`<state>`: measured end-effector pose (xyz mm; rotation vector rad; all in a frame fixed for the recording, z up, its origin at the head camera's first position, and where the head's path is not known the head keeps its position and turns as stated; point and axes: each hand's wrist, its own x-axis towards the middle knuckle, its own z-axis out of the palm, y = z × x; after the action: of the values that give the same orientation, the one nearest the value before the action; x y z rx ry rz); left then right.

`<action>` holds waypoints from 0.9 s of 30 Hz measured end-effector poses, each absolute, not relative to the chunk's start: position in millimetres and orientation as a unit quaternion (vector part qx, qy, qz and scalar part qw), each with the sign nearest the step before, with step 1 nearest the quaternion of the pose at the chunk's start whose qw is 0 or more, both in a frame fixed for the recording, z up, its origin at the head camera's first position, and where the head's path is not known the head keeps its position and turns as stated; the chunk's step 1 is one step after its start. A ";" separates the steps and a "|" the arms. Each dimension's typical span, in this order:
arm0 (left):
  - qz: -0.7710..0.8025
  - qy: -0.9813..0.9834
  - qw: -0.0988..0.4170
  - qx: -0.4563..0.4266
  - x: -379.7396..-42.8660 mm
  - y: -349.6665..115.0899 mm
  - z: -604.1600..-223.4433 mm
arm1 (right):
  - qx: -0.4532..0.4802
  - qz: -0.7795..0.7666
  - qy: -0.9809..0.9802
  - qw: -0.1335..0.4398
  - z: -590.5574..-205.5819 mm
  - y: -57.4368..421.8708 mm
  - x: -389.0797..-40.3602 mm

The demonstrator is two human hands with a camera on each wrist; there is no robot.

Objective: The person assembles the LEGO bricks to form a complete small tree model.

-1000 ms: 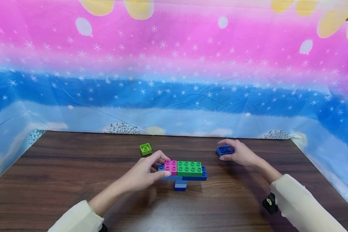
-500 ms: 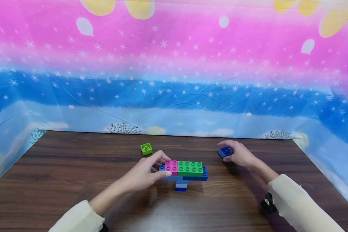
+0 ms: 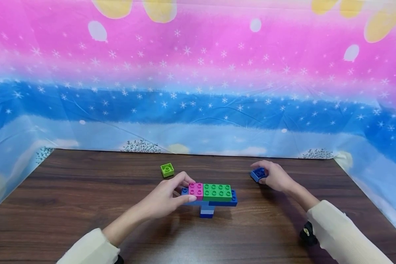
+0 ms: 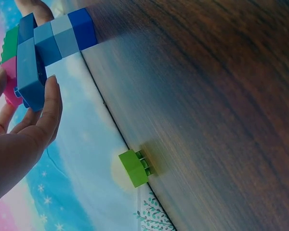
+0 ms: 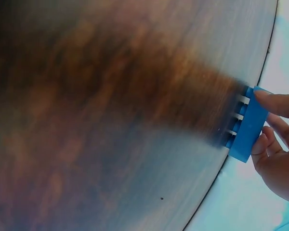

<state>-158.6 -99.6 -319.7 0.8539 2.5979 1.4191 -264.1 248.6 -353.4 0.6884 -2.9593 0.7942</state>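
In the middle of the table stands a T-shaped build of toy building bricks. Its top row has a pink brick [image 3: 195, 191] beside a longer green brick [image 3: 217, 192], over blue bricks [image 4: 30, 72]. A narrow column [image 4: 65, 36] of light and dark blue bricks carries them. My left hand [image 3: 163, 198] grips the build's left end, thumb and fingers on either side of the pink brick. Farther back on the right, my right hand [image 3: 278, 178] pinches a loose blue brick [image 5: 249, 127] between thumb and fingers. That brick is upside down, studs toward the tabletop, its hollow underside facing up.
A lime green brick [image 3: 167, 169] lies upside down at the back, left of the build. The dark wooden table [image 3: 69, 190] ends at a hanging cloth [image 3: 198, 110] printed with snowflakes, which runs along the back and sides.
The loose blue brick has turned slightly and shifted a little to the right and nearer under my right hand. My left hand stays on the build, which stands as before.
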 end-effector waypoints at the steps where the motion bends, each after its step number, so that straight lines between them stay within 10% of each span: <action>1: 0.461 0.842 0.030 0.277 -158.7 -99.6 -319.8 | 0.219 0.255 -0.942 0.001 -353.7 248.4 -263.8; 27: 0.464 0.841 0.034 0.276 -158.0 -100.3 -318.7 | 0.255 0.309 -0.916 -0.025 -328.4 239.3 -236.8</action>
<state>-158.0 -100.3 -318.7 0.8485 2.5863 1.4264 -236.8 239.3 -328.4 0.8158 -2.9250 0.9853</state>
